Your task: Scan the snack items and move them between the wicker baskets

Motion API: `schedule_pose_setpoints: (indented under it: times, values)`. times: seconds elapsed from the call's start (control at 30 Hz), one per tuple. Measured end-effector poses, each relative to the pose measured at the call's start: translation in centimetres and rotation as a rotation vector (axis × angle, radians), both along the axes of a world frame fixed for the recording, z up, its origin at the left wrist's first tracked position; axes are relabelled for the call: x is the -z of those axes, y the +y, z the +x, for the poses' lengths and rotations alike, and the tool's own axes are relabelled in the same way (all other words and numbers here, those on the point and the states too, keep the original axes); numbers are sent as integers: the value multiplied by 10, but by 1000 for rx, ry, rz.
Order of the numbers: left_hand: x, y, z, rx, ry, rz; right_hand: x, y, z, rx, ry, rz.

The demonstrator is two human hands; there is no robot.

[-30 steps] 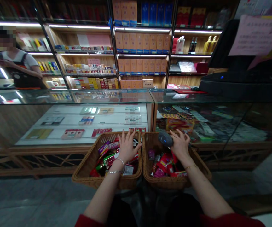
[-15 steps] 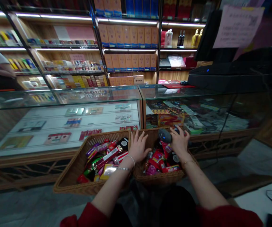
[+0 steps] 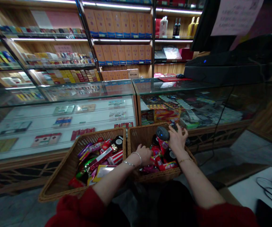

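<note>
My right hand [image 3: 177,138] grips a dark barcode scanner [image 3: 162,133], whose blue light shows, above the right wicker basket [image 3: 136,134]. Below the scanner lie red and pink snack packets [image 3: 166,165] and round black-lidded items. My left hand [image 3: 143,155] reaches into the same basket. Its fingers are curled in among the packets, and their tips are partly hidden, so what they grip cannot be made out. Beside it, the left wicker basket [image 3: 62,168] holds a striped red-and-white pack [image 3: 115,157], a silver-and-yellow packet [image 3: 104,171] and other colourful snacks.
A glass display counter [image 3: 88,121] runs behind the baskets. On its right part stand a monitor [image 3: 211,25] and a dark cash-register base [image 3: 211,74]. Shelves of boxes [image 3: 117,25] rise beyond. A white surface [image 3: 246,189] with cables is at lower right.
My left hand has gone from spread fingers over the baskets' adjoining rims down and right into the right basket, fingers now curled. My right hand still holds the scanner. The view has shifted.
</note>
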State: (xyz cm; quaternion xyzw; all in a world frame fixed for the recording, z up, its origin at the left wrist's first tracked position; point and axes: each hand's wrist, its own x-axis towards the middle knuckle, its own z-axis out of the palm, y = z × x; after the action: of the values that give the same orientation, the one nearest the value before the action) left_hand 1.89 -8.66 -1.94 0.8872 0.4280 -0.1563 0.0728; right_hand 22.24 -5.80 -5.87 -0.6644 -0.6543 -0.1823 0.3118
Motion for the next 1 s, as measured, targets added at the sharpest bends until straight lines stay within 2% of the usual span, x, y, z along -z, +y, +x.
schedule_pose_setpoints:
  times: [0.1, 0.23, 0.33, 0.53, 0.67, 0.8, 0.9, 1.0]
  values:
    - [6, -1, 15, 36, -14, -68, 0, 1, 0, -3, 17, 7]
    - [14, -2, 37, 83, -137, -14, -1, 1, 1, 17, 47, -6]
    - [21, -1, 50, 127, -117, -20, -3, 0, 1, 33, 72, -14]
    - [31, 5, 55, 115, -58, -115, -6, -1, 1, 33, 121, -25]
    - [26, 5, 53, 65, -60, -179, -7, 0, 1, 25, 146, -9]
    - [12, 0, 54, 31, -64, -227, -6, 0, 1, 3, 168, 8]
    - [2, -2, 53, 40, -38, -332, -5, 0, 1, 0, 176, 11]
    - [-2, -3, 52, 43, -9, -390, -3, 1, 1, -2, 163, 13]
